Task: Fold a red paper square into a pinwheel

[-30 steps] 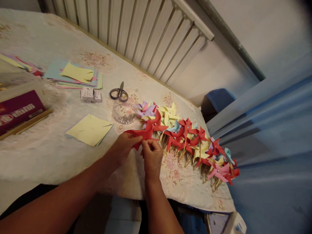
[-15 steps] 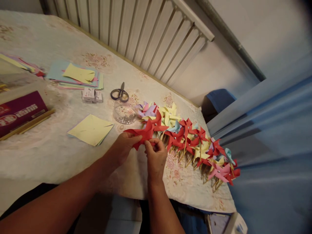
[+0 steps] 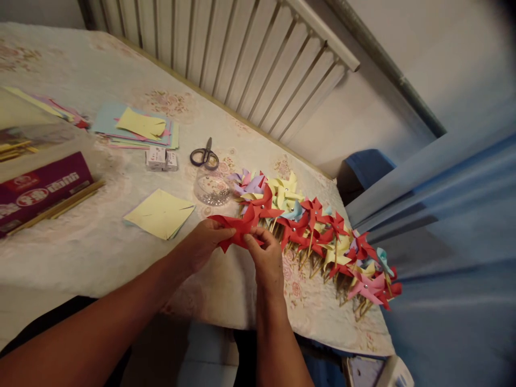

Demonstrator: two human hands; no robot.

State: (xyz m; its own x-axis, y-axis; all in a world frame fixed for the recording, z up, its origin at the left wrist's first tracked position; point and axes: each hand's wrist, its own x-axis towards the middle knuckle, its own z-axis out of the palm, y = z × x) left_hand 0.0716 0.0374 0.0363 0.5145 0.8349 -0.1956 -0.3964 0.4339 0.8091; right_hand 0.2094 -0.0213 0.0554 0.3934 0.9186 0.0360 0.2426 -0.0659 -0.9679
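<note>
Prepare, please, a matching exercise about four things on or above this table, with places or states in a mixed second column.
1. red folded paper piece
2. dark-handled metal scissors
3. clear round plastic container
4. pale yellow-topped square paper stack

A. holds small shiny pieces
B. lower left of the container in the picture
C. between left hand and right hand
D. just beyond the container, seen from the hands

Pairs: 1-C, 2-D, 3-A, 4-B

Single head cam looks fwd & down from abv tbl (image 3: 100,258), L hand (image 3: 205,242) & R hand (image 3: 269,263) fairly near.

Matt red paper (image 3: 238,227), smooth plastic tub (image 3: 200,192)
</note>
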